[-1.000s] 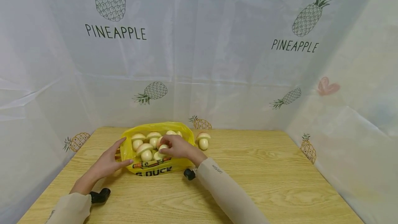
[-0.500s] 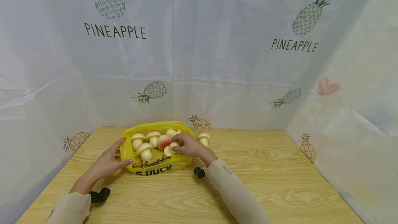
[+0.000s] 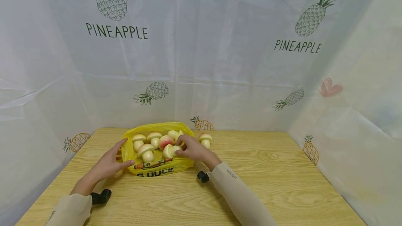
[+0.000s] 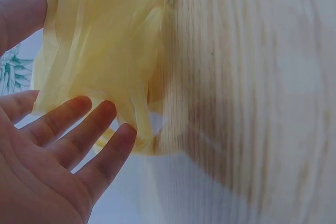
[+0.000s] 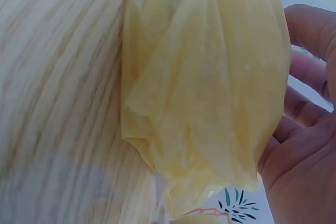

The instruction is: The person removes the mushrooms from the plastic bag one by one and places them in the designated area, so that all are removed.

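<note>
Fingers apart on left hand, against yellow, black-lettered plastic bag. Right hand, apparently clamped on stem of cream dome-capped mushroom inside. Already bagged: several similar mushrooms. Still outside, beyond right wrist on pale wooden worktop: one pink-tinged mushroom.
</note>
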`<state>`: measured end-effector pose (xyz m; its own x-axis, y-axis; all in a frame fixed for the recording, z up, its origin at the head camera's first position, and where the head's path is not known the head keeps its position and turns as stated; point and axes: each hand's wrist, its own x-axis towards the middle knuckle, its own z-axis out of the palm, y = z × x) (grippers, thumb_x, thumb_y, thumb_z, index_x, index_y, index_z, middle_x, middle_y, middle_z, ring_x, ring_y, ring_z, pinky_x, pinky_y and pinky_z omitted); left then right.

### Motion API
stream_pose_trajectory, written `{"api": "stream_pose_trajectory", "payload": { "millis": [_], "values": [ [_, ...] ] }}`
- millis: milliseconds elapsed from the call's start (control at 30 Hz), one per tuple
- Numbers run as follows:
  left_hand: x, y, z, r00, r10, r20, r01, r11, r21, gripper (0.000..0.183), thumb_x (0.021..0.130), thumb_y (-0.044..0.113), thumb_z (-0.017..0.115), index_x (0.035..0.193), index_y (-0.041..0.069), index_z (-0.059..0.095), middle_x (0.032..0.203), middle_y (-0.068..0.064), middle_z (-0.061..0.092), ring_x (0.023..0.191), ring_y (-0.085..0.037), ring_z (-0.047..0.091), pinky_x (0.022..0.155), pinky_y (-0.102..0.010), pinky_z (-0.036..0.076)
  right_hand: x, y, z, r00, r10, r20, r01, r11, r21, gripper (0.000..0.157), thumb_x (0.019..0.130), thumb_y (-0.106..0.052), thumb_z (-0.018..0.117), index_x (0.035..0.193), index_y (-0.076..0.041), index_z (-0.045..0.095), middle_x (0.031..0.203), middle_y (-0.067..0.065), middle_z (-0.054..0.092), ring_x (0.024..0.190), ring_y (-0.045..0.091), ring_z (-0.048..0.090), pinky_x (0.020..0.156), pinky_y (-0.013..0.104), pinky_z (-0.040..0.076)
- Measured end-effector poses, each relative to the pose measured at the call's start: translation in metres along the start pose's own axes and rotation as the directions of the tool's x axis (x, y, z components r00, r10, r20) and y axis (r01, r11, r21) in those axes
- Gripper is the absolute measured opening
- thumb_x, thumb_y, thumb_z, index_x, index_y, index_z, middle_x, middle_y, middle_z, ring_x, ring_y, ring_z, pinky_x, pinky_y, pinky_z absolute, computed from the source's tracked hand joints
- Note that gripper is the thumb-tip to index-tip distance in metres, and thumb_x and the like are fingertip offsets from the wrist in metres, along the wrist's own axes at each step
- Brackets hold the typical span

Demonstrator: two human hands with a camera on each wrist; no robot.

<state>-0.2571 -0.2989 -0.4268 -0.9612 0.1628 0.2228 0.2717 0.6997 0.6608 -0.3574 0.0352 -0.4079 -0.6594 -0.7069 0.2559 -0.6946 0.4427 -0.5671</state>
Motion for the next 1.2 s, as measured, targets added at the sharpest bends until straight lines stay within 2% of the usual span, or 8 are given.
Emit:
{"api": "stream_pose_trajectory", "payload": {
  "millis": [133,267,433,567,700,733,933,1200],
  "values": [
    [0.0,0.001,-0.001,1.0,0.001,0.005,-0.001,1.0,-0.011,0.099,0.083,0.041,0.074,0.152,0.002,0.013,0.148,-0.032,0.024,0.12,-0.052,0.044,0.086,-0.056,0.048,0.002,0.001,0.003,1.0,-0.009,0.018,0.01,0.999,-0.033,0.017,0.087,-0.025,0.072,0.094,-0.018,0.058,0.094,-0.008,0.057,0.083,0.011,0.056,0.073,0.021,0.048],
    [0.0,0.0,-0.001,1.0,-0.001,0.008,0.001,1.0,-0.021,0.099,0.083,0.04,0.074,0.153,0.003,0.013,0.148,-0.032,0.025,0.12,-0.052,0.044,0.085,-0.056,0.049,0.005,0.0,0.002,0.999,-0.035,0.027,0.037,0.996,-0.087,0.018,0.087,-0.025,0.072,0.094,-0.016,0.058,0.091,-0.006,0.057,0.08,0.01,0.054,0.072,0.02,0.047],
    [0.001,0.0,-0.001,1.0,0.0,0.006,0.0,1.0,-0.02,0.1,0.083,0.041,0.074,0.153,0.003,0.013,0.147,-0.032,0.026,0.119,-0.052,0.044,0.085,-0.055,0.049,0.008,-0.005,0.0,0.996,-0.047,0.079,0.061,0.981,-0.186,0.032,0.089,-0.025,0.067,0.117,-0.01,0.06,0.109,0.003,0.057,0.087,0.01,0.051,0.076,0.021,0.045],
    [0.0,0.001,-0.001,1.0,-0.007,0.009,0.007,1.0,-0.02,0.099,0.084,0.039,0.074,0.153,0.003,0.013,0.147,-0.032,0.025,0.12,-0.052,0.044,0.085,-0.056,0.049,0.011,-0.01,0.0,0.987,-0.073,0.141,0.11,0.957,-0.268,0.042,0.091,-0.024,0.059,0.133,-0.017,0.055,0.126,0.001,0.053,0.103,0.012,0.05,0.084,0.024,0.044],
    [0.0,0.002,-0.001,1.0,-0.01,0.011,0.011,1.0,-0.016,0.099,0.084,0.039,0.073,0.153,0.003,0.013,0.147,-0.032,0.025,0.12,-0.052,0.043,0.086,-0.056,0.049,0.014,-0.016,0.001,0.971,-0.127,0.201,0.185,0.935,-0.302,0.047,0.092,-0.02,0.054,0.138,-0.022,0.052,0.136,-0.001,0.047,0.116,0.013,0.047,0.091,0.027,0.043],
    [0.0,0.002,-0.001,1.0,-0.01,0.011,0.01,1.0,-0.017,0.099,0.084,0.039,0.073,0.153,0.003,0.013,0.148,-0.032,0.025,0.12,-0.052,0.043,0.086,-0.056,0.049,0.015,-0.018,0.001,0.967,-0.134,0.215,0.197,0.93,-0.309,0.048,0.092,-0.021,0.054,0.14,-0.023,0.051,0.137,-0.001,0.046,0.114,0.012,0.049,0.09,0.027,0.044],
    [0.0,0.002,-0.001,1.0,-0.009,0.011,0.009,1.0,-0.016,0.1,0.083,0.042,0.073,0.153,0.003,0.013,0.148,-0.033,0.024,0.121,-0.053,0.042,0.086,-0.056,0.048,0.02,-0.023,0.006,0.962,-0.098,0.255,0.176,0.935,-0.307,0.048,0.092,-0.025,0.056,0.14,-0.021,0.051,0.127,0.0,0.049,0.094,0.01,0.055,0.081,0.022,0.046],
    [-0.001,-0.001,-0.001,1.0,-0.008,0.008,0.008,1.0,-0.005,0.1,0.083,0.043,0.072,0.153,0.004,0.013,0.148,-0.032,0.024,0.121,-0.052,0.042,0.086,-0.056,0.048,0.033,-0.025,0.011,0.969,-0.073,0.237,0.135,0.957,-0.256,0.039,0.092,-0.028,0.059,0.129,-0.017,0.056,0.113,0.003,0.058,0.097,0.017,0.053,0.078,0.02,0.043]
  ]
}}
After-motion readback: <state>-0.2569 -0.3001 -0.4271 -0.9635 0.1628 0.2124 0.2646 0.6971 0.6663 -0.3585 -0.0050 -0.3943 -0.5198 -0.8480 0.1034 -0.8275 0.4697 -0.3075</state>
